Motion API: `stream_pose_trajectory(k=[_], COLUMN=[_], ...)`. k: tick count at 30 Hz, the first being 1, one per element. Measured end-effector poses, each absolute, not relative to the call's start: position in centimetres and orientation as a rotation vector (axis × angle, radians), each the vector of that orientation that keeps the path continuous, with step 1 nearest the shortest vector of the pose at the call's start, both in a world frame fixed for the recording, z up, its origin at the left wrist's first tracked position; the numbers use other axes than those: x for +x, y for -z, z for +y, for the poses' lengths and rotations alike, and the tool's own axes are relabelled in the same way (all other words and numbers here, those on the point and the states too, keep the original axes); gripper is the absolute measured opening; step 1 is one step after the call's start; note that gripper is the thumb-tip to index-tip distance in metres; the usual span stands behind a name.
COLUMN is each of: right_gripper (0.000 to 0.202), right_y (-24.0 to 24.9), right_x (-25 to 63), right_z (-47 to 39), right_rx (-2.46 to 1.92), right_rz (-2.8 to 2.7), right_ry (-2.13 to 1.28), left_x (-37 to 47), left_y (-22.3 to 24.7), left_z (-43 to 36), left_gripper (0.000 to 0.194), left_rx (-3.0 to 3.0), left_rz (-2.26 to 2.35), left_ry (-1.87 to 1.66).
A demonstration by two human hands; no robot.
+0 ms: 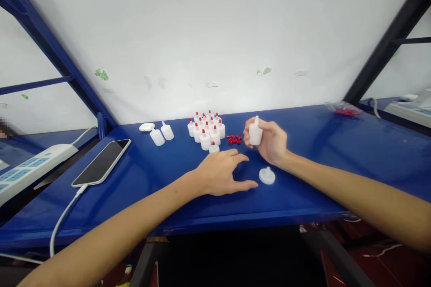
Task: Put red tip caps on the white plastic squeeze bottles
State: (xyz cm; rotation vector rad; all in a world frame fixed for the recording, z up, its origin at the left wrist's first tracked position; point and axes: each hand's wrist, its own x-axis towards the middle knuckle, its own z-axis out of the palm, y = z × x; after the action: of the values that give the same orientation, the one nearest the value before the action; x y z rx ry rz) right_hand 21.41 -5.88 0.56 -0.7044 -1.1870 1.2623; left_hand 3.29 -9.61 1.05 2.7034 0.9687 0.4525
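Observation:
My right hand (pixel 273 143) holds a white squeeze bottle (pixel 255 135) upright above the table, its pointed nozzle uncapped. Thumb and forefinger stretched apart, my left hand (pixel 224 171) is over the table with nothing between its fingers. Just right of its fingertips lies a round translucent white piece with a short spout (pixel 267 176), perhaps a small funnel. Several white bottles with red tips (pixel 206 130) stand grouped beyond my left hand, the nearest partly hidden by it. Between this group and my right hand is a small pile of red caps (pixel 234 139).
Two white bottles without red tips (pixel 162 134) lie at the back left beside a white oval case (pixel 147 127). A phone (pixel 102 163) with a charging cable rests on the blue table (pixel 161 206). A power strip (pixel 25 171) is at far left, a plastic bag with red contents (pixel 344 110) at back right.

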Motion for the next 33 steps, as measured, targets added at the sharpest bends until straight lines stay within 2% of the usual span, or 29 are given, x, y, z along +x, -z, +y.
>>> stream_pose_trajectory(k=[2, 7, 11, 18, 25, 33], right_gripper=[0.029, 0.033, 0.030, 0.022, 0.025, 0.028], right_y=[-0.7, -1.8, -2.3, -2.0, -3.2, -2.4], right_x=[21.8, 22.8, 22.3, 20.8, 21.0, 21.5], right_z=[-5.9, -6.4, -7.0, -7.5, -8.0, -5.7], right_rx=[-0.666, -0.546, -0.594, -0.677, -0.663, -0.658], right_rz=[-1.162, -1.089, -1.210, -1.395, -1.391, -1.359], right_ry=[-1.171, -1.008, -0.972, -1.227, -1.387, -1.205], left_x=[5.0, 7.3, 6.9, 6.6, 7.0, 7.5], left_y=[-0.9, 0.2, 0.7, 0.2, 0.4, 0.3], left_z=[-9.7, -9.0, -8.3, -7.8, -7.8, -7.6], left_gripper=[0.070, 0.044, 0.039, 0.039, 0.044, 0.043], left_rx=[2.690, 2.558, 2.185, 1.713, 1.416, 1.454], left_rz=[0.965, 0.750, 0.922, 0.956, 0.888, 0.896], left_ry=[-0.420, -0.553, -0.757, -0.848, -1.112, -1.197])
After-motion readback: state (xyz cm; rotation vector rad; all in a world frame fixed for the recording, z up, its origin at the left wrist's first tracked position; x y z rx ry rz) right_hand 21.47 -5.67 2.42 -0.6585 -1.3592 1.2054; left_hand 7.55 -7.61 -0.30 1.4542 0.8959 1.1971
